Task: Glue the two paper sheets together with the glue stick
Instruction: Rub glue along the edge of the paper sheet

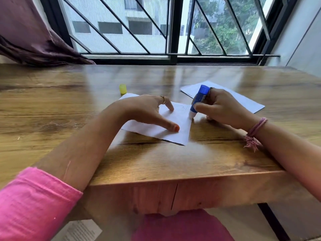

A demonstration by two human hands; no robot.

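A white paper sheet (175, 134) lies on the wooden table (69, 105) in front of me. My left hand (147, 111) rests flat on it, fingers spread, pinning it down. My right hand (220, 108) grips a blue glue stick (199, 99), tilted, with its white tip touching the sheet's right edge. A second white sheet (248, 103) lies further back to the right, partly hidden behind my right hand. The yellow cap (122, 89) of the glue stick stands on the table just beyond the near sheet's far left corner.
The table's front edge (182, 176) runs close to my body. A window with black bars (156, 32) stands behind the table, and a purple curtain (26, 37) hangs at the back left. A printed paper (81, 230) lies on the floor below.
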